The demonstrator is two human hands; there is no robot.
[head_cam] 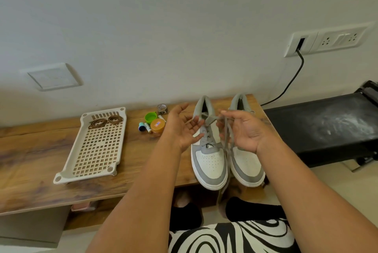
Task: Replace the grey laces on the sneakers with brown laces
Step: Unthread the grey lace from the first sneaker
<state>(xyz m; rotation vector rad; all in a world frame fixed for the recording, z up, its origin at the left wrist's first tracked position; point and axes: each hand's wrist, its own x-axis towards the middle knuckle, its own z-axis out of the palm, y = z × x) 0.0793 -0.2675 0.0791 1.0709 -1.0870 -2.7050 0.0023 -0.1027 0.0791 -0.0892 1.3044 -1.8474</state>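
Note:
Two grey-and-white sneakers stand side by side on the wooden table, the left sneaker (208, 160) and the right sneaker (248, 162), toes toward me. A grey lace (227, 130) runs up from the left sneaker's eyelets and is stretched between my hands above its tongue. My left hand (185, 127) is palm up with its fingers curled lightly at the lace's end. My right hand (242, 130) pinches the lace, and its strands hang down across the palm. Two coiled brown laces (105, 121) lie at the far end of a white perforated tray (96, 148).
Small items sit between tray and sneakers: a green cap (150, 117), an orange-lidded jar (157, 125), batteries (147, 127), a small tin (162, 108). A black machine (321, 127) stands at the right, its cable plugged into the wall socket (300, 43). My knees are under the table's front edge.

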